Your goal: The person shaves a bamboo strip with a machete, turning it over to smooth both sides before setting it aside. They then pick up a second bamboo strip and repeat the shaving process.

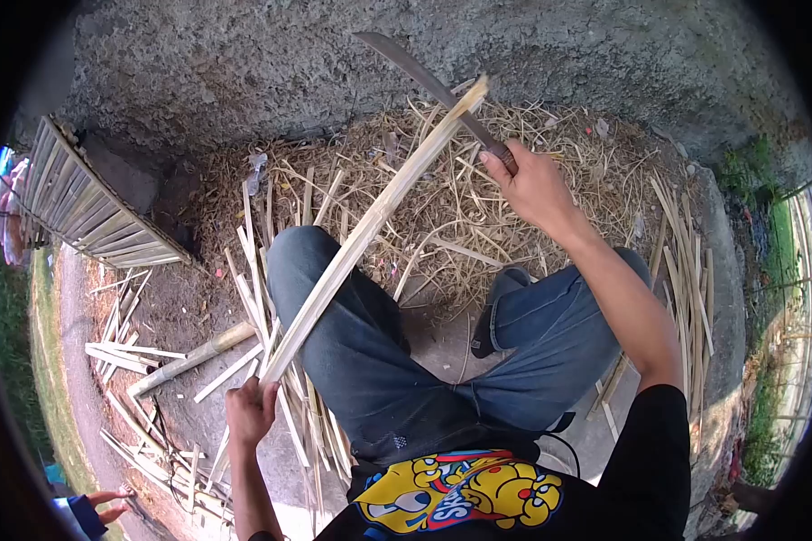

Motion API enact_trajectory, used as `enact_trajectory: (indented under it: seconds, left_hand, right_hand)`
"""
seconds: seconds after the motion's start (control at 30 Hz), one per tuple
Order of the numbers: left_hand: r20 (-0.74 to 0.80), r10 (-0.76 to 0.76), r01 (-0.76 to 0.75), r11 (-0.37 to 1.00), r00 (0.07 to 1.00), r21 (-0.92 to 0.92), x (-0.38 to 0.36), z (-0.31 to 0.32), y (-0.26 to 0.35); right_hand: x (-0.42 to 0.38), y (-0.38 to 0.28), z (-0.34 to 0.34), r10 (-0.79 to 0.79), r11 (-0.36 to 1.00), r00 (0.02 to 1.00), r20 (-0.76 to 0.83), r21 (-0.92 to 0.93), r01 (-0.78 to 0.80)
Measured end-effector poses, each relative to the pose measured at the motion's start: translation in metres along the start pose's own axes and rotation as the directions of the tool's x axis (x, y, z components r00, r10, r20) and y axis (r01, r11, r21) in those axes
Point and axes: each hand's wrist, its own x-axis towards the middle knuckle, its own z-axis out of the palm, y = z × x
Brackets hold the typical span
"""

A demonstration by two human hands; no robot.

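My right hand (536,187) is closed around the dark handle of a machete (415,68), whose long curved blade points up and to the left. The blade crosses the far end of a long pale bamboo strip (374,216), where the fibres look frayed. My left hand (250,411) grips the near end of this strip, low on the left. Between the two, the strip slants across my left knee (311,257).
Shavings (478,225) pile up against a rough wall (244,72). Split bamboo strips (686,270) lie on the right, more on the left beside a bamboo pole (194,357). A slatted bamboo panel (99,212) leans at left. Another person's hand (110,505) shows at lower left.
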Motion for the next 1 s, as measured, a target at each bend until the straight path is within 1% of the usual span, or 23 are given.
enact_trajectory:
  seconds: [0.03,0.1,0.17,0.2,0.3,0.33,0.4,0.43,0.47,0.5,0.53,0.57,0.63,0.67,0.7,0.73,0.77,0.83,0.87,0.9,0.93,0.97,1.0]
  left_hand:
    - [0.014,-0.033,0.033,0.999,0.999,-0.009,-0.002,0.0,0.003]
    - [0.01,-0.051,0.051,0.999,0.999,-0.008,0.002,-0.001,0.012]
    - [-0.021,0.009,-0.009,1.0,1.0,-0.026,0.011,-0.003,0.015]
    - [-0.029,0.008,-0.009,1.0,1.0,-0.022,0.011,-0.004,0.014]
    - [-0.043,0.032,-0.032,0.999,0.999,0.013,0.008,-0.005,0.012]
    - [-0.023,0.012,-0.011,1.0,1.0,0.017,0.005,-0.005,0.006]
    - [-0.082,0.046,-0.041,0.997,0.996,0.06,-0.008,-0.004,-0.019]
    - [-0.111,0.061,-0.05,0.994,0.992,0.097,-0.02,-0.003,-0.034]
    - [-0.096,0.013,-0.004,0.996,0.995,0.092,-0.033,-0.008,-0.044]
    - [-0.095,-0.04,0.047,0.996,0.995,0.076,-0.044,-0.008,-0.049]
    - [-0.122,-0.031,0.039,0.997,0.992,0.066,-0.053,-0.005,-0.054]
    - [-0.134,-0.032,0.041,0.997,0.991,0.061,-0.059,-0.003,-0.057]
    - [-0.139,-0.034,0.036,0.999,0.99,0.01,-0.061,0.01,-0.055]
    - [-0.12,-0.048,0.05,0.999,0.992,0.014,-0.058,0.014,-0.052]
    - [-0.106,-0.069,0.065,0.997,0.992,-0.036,-0.053,0.015,-0.05]
    - [-0.125,-0.045,0.039,0.998,0.991,-0.047,-0.046,0.018,-0.049]
    - [-0.148,-0.015,0.007,0.999,0.989,-0.053,-0.036,0.02,-0.049]
    - [-0.19,-0.06,0.02,0.979,0.98,-0.203,-0.007,0.013,-0.026]
    - [-0.197,-0.049,0.019,0.988,0.979,-0.151,0.005,0.009,-0.029]
    - [-0.304,-0.013,-0.066,0.967,0.952,-0.247,0.023,0.003,-0.015]
    - [-0.358,-0.111,-0.065,0.893,0.927,-0.446,0.04,0.005,-0.018]
    - [-0.525,-0.073,-0.158,0.91,0.848,-0.383,0.061,-0.008,-0.004]
    - [-0.666,-0.038,-0.218,0.93,0.745,-0.297,0.083,-0.021,-0.001]
  right_hand:
    - [-0.006,-0.002,0.005,-0.047,0.998,0.999,0.021,0.048,0.046]
    - [-0.025,-0.021,0.018,-0.216,0.971,0.974,0.076,-0.089,0.222]
    - [-0.04,-0.04,0.034,-0.377,0.89,0.919,0.116,-0.23,0.394]
    - [-0.045,-0.047,0.042,-0.412,0.876,0.9,0.144,-0.211,0.435]
    - [-0.053,-0.058,0.047,-0.43,0.883,0.889,0.16,-0.13,0.45]
    - [-0.048,-0.048,0.043,-0.426,0.885,0.891,0.155,-0.133,0.446]
    - [-0.016,-0.011,0.009,-0.229,0.963,0.964,0.137,-0.113,0.245]
    - [0.007,0.027,-0.008,-0.067,0.993,0.998,-0.022,-0.097,0.064]
    - [0.032,0.065,-0.03,0.159,0.985,0.977,-0.144,-0.045,-0.167]
    - [0.059,0.116,-0.047,0.368,0.93,0.913,-0.176,0.057,-0.363]
    - [0.069,0.152,-0.06,0.576,0.811,0.789,-0.216,0.274,-0.517]
    - [0.075,0.206,-0.067,0.635,0.738,0.734,-0.242,0.473,-0.482]
    - [0.046,0.199,-0.086,0.682,0.658,0.679,-0.272,0.632,-0.409]
    - [0.039,0.192,-0.09,0.67,0.669,0.691,-0.271,0.623,-0.405]
    - [0.033,0.184,-0.092,0.658,0.611,0.718,-0.226,0.718,-0.334]
    - [0.026,0.173,-0.093,0.644,0.532,0.743,-0.182,0.805,-0.264]
    - [0.021,0.161,-0.095,0.639,0.529,0.748,-0.181,0.809,-0.257]
    - [0.015,0.122,-0.096,0.58,0.364,0.812,-0.07,0.913,-0.181]
    - [0.012,0.108,-0.089,0.566,0.36,0.821,-0.074,0.918,-0.166]
    - [0.009,0.095,-0.082,0.483,0.331,0.871,-0.088,0.939,-0.089]
    - [0.005,0.082,-0.076,0.395,0.295,0.913,-0.106,0.955,-0.017]
    - [0.004,0.069,-0.07,0.377,0.288,0.919,-0.113,0.958,0.0]
    - [0.001,0.057,-0.064,0.296,0.319,0.945,-0.139,0.947,0.039]
